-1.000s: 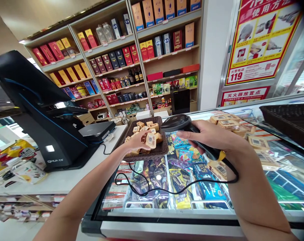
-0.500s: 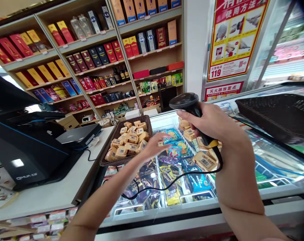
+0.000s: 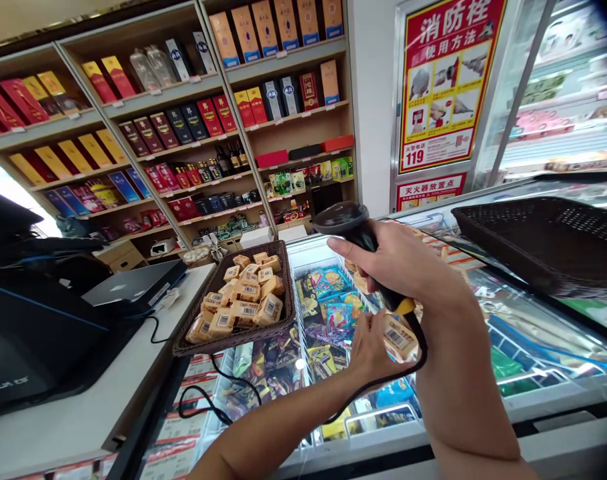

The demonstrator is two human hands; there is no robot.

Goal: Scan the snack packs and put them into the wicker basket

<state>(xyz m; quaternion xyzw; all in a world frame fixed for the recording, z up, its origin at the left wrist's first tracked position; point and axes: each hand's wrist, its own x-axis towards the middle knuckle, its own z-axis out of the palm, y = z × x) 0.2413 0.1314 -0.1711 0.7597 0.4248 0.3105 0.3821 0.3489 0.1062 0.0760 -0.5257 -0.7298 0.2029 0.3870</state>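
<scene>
Head view: right hand [image 3: 403, 260] grips one scanner [image 3: 341, 217] above the freezer [image 3: 573, 445]. Left hand [image 3: 371, 350], thumb and fingers apart, at one packet [image 3: 399, 337] inside; cannot tell if grasped. One brown basket [image 3: 253, 335] holds over a dozen packets [image 3: 246, 310]; one black basket [image 3: 543, 240], right.

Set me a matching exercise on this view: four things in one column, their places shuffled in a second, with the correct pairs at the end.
Things
1. Black handheld barcode scanner
2. Heap of small beige barcoded packs
3. Dark brown perforated tray
4. Red-and-yellow poster marked 119

Places
A. Inside the brown woven basket
B. Upright behind the glass-topped freezer, just right of the light-brown shelves
C. Gripped in the right hand
D. Over the freezer, at the far right of the view

Pairs: 1-C, 2-A, 3-D, 4-B
</scene>
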